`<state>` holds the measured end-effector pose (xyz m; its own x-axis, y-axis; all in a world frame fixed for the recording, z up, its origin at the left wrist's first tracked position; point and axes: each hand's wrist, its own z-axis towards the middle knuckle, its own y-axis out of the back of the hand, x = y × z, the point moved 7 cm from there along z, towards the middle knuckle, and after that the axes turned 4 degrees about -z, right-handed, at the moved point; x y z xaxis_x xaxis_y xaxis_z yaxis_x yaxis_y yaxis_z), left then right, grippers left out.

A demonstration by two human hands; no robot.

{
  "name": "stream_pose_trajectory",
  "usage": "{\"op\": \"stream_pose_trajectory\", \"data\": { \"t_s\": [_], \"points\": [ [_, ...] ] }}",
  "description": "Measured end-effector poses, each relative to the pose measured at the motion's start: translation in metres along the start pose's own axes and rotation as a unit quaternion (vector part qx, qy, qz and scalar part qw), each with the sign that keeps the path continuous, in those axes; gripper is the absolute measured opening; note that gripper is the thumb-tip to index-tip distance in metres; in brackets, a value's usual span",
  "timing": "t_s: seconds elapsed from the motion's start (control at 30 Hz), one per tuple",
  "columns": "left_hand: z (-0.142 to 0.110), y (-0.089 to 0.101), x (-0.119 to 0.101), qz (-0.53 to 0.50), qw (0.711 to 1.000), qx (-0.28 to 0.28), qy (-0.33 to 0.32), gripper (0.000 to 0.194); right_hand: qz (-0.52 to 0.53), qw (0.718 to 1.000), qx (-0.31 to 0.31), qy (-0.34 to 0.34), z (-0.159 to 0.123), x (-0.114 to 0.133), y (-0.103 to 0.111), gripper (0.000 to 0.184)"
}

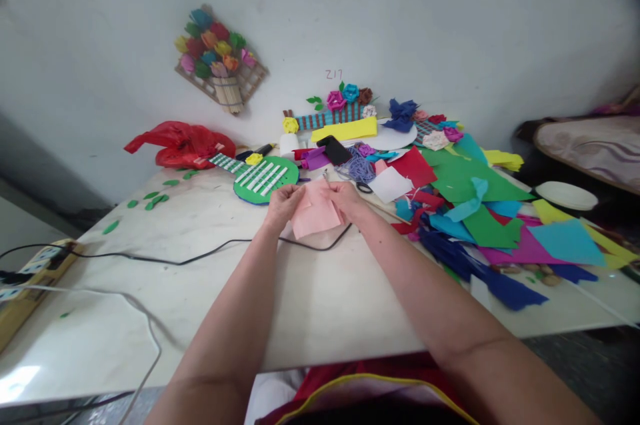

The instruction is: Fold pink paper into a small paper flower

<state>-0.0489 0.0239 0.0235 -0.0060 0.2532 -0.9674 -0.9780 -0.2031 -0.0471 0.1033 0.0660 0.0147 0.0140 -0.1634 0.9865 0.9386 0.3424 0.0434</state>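
A pink sheet of paper [316, 217] is held up between both hands over the middle of the table. My left hand [286, 203] pinches its left side. My right hand [346, 199] grips the upper right part, fingers closed. A small thin object pokes up above the right fingertips, too small to name. Just behind my left hand lies a green guitar-shaped craft piece [266, 179] with white strips and a yellow paper flower [255, 159]. Black-handled scissors [364, 188] lie behind my right hand, beside a tangle of purple-grey yarn [361, 168].
Coloured paper sheets [475, 175] pile up on the right, with a white plate [566, 195] beyond. A black phone [334, 150] and a red plastic bag [183, 143] lie at the back. A black cable [180, 262] crosses the table from a power strip [37, 278]. Green paper leaves [111, 227] are scattered left.
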Motion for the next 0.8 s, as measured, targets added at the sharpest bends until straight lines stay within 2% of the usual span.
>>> {"op": "stream_pose_trajectory", "data": {
  "t_s": [0.27,0.5,0.63,0.8],
  "points": [
    [-0.003,-0.003,-0.003,-0.015,1.000,0.011,0.015,0.033,-0.067,0.996,-0.031,0.045,0.000,0.008,0.004,0.023],
    [-0.004,-0.003,-0.004,-0.016,1.000,0.016,0.017,0.033,-0.077,0.993,-0.036,0.080,-0.001,0.015,0.006,0.022],
    [-0.004,-0.004,-0.003,-0.033,0.999,0.033,0.012,0.031,-0.077,0.993,-0.038,0.082,-0.002,0.016,0.005,0.024],
    [-0.005,-0.004,-0.005,-0.014,0.999,0.022,0.024,0.032,-0.077,0.993,-0.034,0.077,-0.003,0.017,0.004,0.022]
  ]
}}
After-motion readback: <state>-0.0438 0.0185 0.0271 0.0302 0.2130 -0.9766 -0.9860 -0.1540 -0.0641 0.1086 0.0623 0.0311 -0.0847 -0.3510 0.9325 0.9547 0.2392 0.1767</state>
